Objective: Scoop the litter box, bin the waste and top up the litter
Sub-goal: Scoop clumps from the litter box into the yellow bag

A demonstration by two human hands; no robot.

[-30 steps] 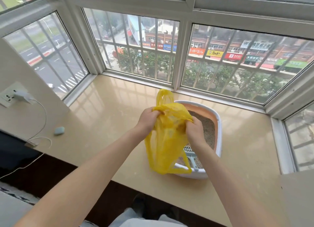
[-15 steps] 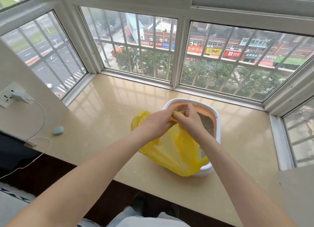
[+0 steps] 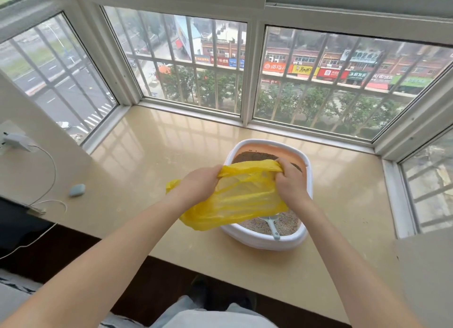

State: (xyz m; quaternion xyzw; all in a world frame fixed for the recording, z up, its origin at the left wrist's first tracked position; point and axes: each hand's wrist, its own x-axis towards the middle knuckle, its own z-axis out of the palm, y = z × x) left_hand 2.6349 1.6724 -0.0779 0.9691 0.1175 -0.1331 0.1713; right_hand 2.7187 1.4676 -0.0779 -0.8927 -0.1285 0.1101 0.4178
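Head camera showed your left hand (image 3: 199, 184) and right hand (image 3: 290, 180) apart, each gripping an end of the bunched top edge of a yellow bag (image 3: 241, 200) stretched between them. Under your hands and the bag sat the litter box (image 3: 267, 240) on the sill (image 3: 152, 156), its litter (image 3: 284, 226) showing near your right wrist, with the scoop (image 3: 272, 226) lying in it just below the bag. Well off to your left hand's side lay a small blue-grey object (image 3: 77, 190) beside a white cable (image 3: 51, 170).
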